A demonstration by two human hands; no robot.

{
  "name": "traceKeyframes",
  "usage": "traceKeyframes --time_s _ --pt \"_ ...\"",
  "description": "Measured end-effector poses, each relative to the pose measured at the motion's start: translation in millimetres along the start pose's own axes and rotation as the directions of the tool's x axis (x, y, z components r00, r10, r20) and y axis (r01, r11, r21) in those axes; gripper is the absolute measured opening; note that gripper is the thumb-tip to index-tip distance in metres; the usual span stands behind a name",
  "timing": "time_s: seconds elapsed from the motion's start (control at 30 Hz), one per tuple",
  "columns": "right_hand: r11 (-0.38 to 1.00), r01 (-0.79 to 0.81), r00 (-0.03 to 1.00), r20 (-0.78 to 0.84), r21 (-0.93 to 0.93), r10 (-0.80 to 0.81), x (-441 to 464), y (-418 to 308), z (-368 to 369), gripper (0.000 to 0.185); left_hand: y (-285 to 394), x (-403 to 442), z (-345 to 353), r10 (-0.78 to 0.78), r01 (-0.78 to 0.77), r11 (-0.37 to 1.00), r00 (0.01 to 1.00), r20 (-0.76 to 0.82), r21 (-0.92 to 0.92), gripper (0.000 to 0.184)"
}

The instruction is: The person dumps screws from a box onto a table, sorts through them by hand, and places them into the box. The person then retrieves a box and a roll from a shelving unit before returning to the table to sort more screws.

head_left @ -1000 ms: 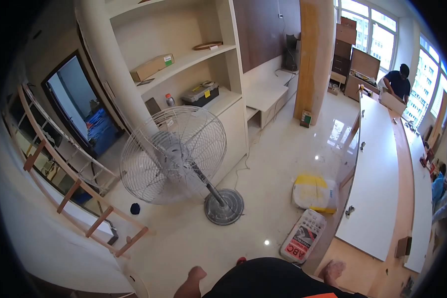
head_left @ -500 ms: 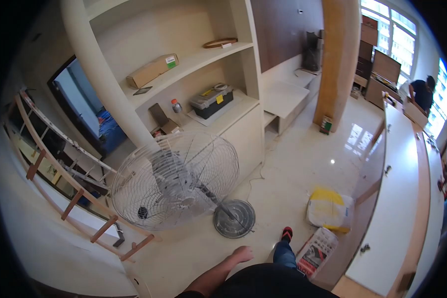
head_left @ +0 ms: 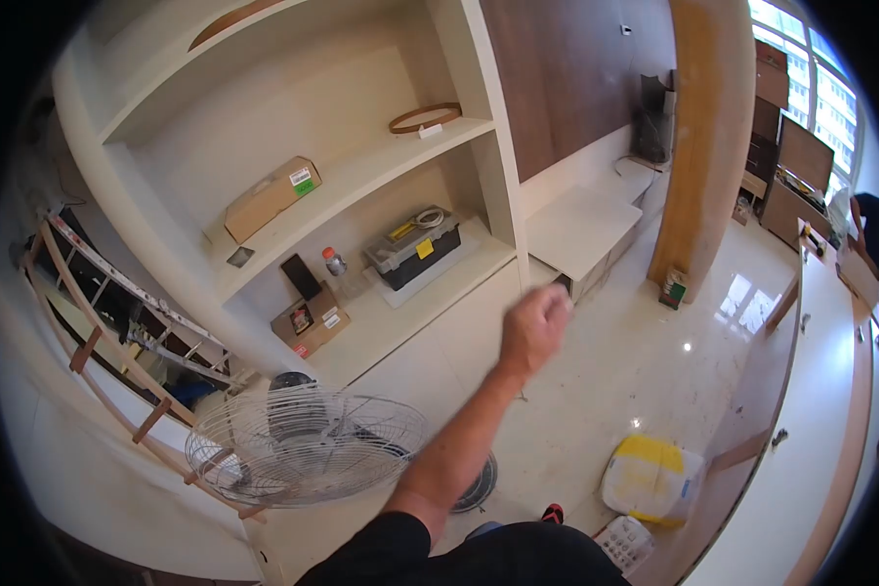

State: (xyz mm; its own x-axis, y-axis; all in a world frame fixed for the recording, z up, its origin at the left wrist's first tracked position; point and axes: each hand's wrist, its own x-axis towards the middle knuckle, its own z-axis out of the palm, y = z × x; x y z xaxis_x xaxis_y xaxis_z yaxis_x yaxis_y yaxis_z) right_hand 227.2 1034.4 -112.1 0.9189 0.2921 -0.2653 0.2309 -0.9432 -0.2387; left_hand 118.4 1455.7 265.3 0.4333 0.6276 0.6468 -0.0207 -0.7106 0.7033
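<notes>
My left hand [head_left: 535,330] is raised in front of me at the end of an outstretched bare forearm. Its fingers are curled into a loose fist, and no object shows in them. In the view it overlaps the lower front of the shelf unit [head_left: 435,342], apart from it. Below and left of the forearm stands a pedestal fan [head_left: 313,449] with a wide wire cage; my arm partly hides its round base [head_left: 479,488]. My right hand is out of view.
On the shelves are a cardboard box [head_left: 272,200], a toolbox [head_left: 410,254] and a bottle [head_left: 334,262]. A yellow-and-white bag [head_left: 649,479] lies on the floor. White panels [head_left: 801,420] line the right, with another person [head_left: 867,225] beyond. A ladder [head_left: 151,317] leans left.
My left hand has swung up and forward from beside my body. The view has moved closer to the shelves, and the fan now appears lower in it.
</notes>
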Motion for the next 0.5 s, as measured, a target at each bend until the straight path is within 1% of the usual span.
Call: traceKeyframes --time_s 0.03,0.07,0.1,0.17,0.27,0.33,0.4,0.47,0.5 --pt "1.0 0.028 1.0 0.003 0.009 -0.028 13 -11 -2 0.085 3 36 -9 0.103 -0.1 0.994 0.991 -0.08 0.039 0.01" --pt "0.999 0.053 0.999 0.004 0.012 -0.053 24 -21 -5 0.085 -1 66 -19 0.201 -0.183 0.974 0.971 -0.131 0.137 0.007" --pt "0.997 0.077 0.997 0.01 0.009 -0.077 35 -32 -7 0.085 -8 92 -28 0.264 -0.231 0.949 0.954 -0.144 0.214 0.007" --pt "0.994 0.111 0.993 0.025 0.008 -0.111 52 -52 -8 0.084 -28 136 -44 0.32 -0.244 0.9 0.932 -0.168 0.362 0.009" --pt "0.99 0.138 0.99 0.038 -0.003 -0.138 75 -78 -10 0.083 -61 194 -67 0.295 -0.187 0.869 0.939 -0.177 0.458 0.01" --pt "0.988 0.153 0.987 0.055 -0.014 -0.152 86 -94 -10 0.082 -75 232 -88 0.206 -0.085 0.842 0.964 -0.171 0.533 0.011" --pt "0.988 0.151 0.987 0.066 -0.022 -0.149 97 -109 -9 0.082 -102 278 -115 0.238 -0.032 0.761 0.943 -0.234 0.647 0.01" --pt "0.99 0.139 0.988 0.075 -0.028 -0.136 108 -126 -9 0.081 -128 332 -155 0.075 0.146 0.698 0.959 -0.274 0.701 0.011" --pt "0.99 0.134 0.988 0.084 -0.038 -0.13 115 -135 -11 0.081 -143 359 -177 -0.01 0.22 0.62 0.962 -0.273 0.753 0.013"
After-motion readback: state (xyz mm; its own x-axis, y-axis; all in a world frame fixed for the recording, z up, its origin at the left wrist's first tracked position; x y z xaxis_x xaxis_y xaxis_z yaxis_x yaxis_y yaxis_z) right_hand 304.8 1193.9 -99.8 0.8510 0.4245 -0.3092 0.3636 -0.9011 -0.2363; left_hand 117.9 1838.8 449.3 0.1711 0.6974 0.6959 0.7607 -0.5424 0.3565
